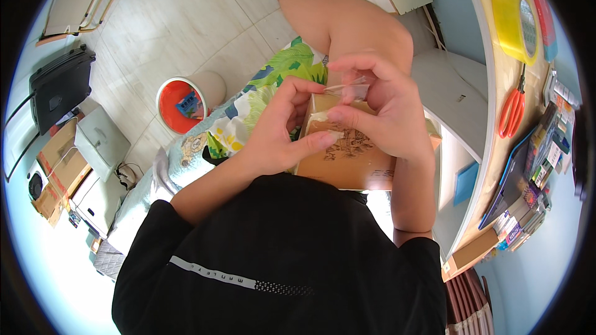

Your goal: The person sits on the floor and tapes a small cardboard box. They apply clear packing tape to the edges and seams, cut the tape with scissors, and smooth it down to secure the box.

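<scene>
A brown book (354,160) with a printed drawing on its cover lies on my lap. Pale, torn patches show near its upper left corner. My left hand (298,125) is at the book's left edge, its index finger and thumb at that corner. Over the cover, my right hand (382,102) pinches a piece of clear tape (356,90), which stretches towards my left index fingertip. A small yellowish scrap lies by the left thumb tip. Part of the left fingers is hidden behind the book's edge.
On the desk (489,97) at right are a roll of yellow tape (514,25), orange-handled scissors (512,114), a dark tablet or laptop (507,181) and stacked books. A white bin (214,88) with a red inside stands on the tiled floor at left, beside the bed (186,167).
</scene>
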`<state>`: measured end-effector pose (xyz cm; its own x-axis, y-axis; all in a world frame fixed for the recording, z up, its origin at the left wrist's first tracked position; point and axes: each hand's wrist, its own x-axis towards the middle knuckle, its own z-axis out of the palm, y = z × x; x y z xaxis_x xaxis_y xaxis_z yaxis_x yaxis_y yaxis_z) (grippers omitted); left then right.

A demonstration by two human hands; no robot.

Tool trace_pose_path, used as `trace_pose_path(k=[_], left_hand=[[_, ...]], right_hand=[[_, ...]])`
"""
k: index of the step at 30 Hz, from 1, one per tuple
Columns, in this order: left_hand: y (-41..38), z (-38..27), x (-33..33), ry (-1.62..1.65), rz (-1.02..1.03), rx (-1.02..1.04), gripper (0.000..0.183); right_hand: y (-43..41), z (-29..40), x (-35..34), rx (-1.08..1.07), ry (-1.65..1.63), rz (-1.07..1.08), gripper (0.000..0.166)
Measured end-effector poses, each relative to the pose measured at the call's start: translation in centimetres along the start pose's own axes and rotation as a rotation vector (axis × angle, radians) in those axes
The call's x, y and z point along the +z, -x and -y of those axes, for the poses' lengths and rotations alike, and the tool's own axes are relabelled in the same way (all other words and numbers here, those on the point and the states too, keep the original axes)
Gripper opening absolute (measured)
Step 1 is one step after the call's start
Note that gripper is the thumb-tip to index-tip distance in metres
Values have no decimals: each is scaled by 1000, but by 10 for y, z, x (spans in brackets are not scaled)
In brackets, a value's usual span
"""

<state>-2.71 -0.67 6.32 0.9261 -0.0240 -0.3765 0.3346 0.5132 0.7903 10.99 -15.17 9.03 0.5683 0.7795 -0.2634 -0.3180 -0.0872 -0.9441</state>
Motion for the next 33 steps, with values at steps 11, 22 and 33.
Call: trace_pose_path(k=[11, 22, 33], left_hand=[[0, 2, -2, 21, 5, 11, 59], [-1, 3, -3, 4, -6, 10, 56], [-2, 4, -2, -39, -16, 29, 55]], right_hand=[[-7, -3, -5, 18, -50, 57, 50], [-8, -2, -4, 18, -58, 52, 52], [-6, -1, -4, 40, -34, 28, 49]])
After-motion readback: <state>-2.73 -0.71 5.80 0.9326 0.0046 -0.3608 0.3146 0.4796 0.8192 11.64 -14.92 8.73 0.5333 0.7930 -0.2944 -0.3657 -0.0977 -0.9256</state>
